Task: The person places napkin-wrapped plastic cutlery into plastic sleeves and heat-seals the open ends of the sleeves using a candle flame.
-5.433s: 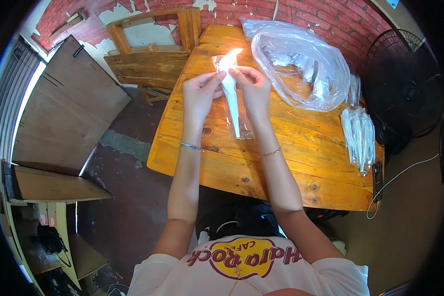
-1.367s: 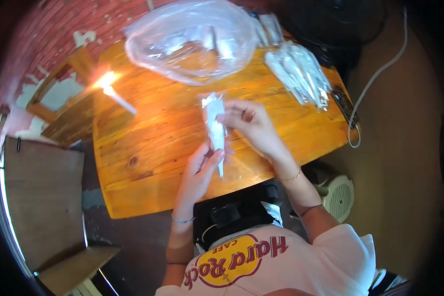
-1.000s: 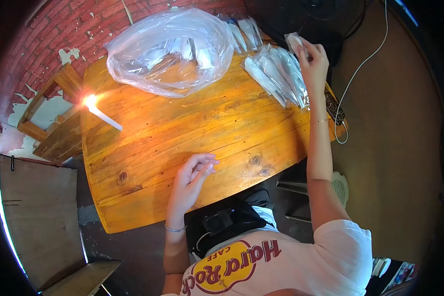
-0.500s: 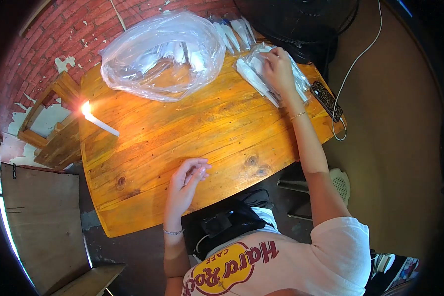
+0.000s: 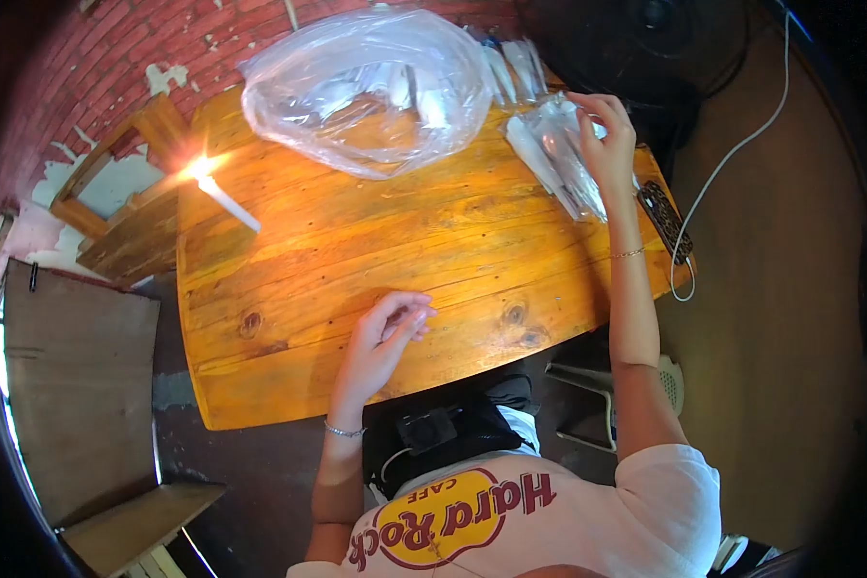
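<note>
My right hand [image 5: 607,135] is over the upper right of the table, at a pile of clear plastic packets [image 5: 556,159] with long white contents. Its thumb and index finger are pinched at the pile's upper edge; what lies between them, if anything, is too small to make out. Near the front edge of the table, my left hand [image 5: 392,332] is loosely closed, its thumb against curled fingers and nothing visible in it. A lit white candle [image 5: 229,204] leans on the table's left side, its flame at the upper end.
A large clear plastic bag [image 5: 366,164] holding white items sits at the back of the wooden table [image 5: 376,241]. More white packets [image 5: 515,72] lie beside it. A phone in a leopard-print case [image 5: 667,223], with a white cable [image 5: 742,144], is at the right edge. A fan [image 5: 645,39] stands behind.
The view has shifted, so the table sits further right and slightly higher. My right hand has moved from the middle of the packets to their right side. My left hand keeps its pose.
</note>
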The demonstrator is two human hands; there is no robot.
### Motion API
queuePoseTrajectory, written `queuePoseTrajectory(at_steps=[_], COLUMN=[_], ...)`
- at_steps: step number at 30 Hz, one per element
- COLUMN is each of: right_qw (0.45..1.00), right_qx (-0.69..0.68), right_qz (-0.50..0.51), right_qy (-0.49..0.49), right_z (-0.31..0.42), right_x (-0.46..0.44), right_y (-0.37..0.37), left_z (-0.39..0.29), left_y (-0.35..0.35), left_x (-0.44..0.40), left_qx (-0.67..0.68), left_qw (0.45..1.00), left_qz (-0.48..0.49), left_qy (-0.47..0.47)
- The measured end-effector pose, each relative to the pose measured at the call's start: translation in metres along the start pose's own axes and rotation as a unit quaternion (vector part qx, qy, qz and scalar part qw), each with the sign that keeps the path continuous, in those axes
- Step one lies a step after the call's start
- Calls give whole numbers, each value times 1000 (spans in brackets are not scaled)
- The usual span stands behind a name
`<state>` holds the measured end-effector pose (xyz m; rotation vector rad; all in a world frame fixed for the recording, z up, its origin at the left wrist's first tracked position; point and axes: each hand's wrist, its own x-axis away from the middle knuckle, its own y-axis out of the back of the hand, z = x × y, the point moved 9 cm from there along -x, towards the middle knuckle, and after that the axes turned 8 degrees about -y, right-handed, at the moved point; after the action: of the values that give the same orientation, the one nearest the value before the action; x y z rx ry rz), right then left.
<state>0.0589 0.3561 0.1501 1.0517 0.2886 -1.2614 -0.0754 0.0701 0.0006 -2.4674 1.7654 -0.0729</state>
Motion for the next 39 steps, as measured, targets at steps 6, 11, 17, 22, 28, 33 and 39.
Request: queuePoseTrajectory(at_steps=[6,11,17,22,28,33,39], right_qw=[980,979,975,977,968,993,946], right_qx=[-100,64,122,56,75,-34,-274], right_qz=[112,192,181,199,238,117,162], right_qy=[129,-13,-47,-58,-10,6,-61], right_z=[85,80,58,53,64,90,110], right_x=[1,-8,-4,-18,-16,-28,-35], right_y=[-102,-201,-237,-213,-239,-216,-165], left_z=[1,3,4,4,1,1,-3], left_y=[6,14,14,13,13,15,19], left_x=[1,5,10,8,9,11,10], left_qx=[17,63,19,20,11,2,41], left_qw=[1000,997,997,998,998,997,993], left_qz=[4,-4,-16,-5,-8,-20,-41], left_qy=[-19,-46,-66,-66,-67,-78,-98])
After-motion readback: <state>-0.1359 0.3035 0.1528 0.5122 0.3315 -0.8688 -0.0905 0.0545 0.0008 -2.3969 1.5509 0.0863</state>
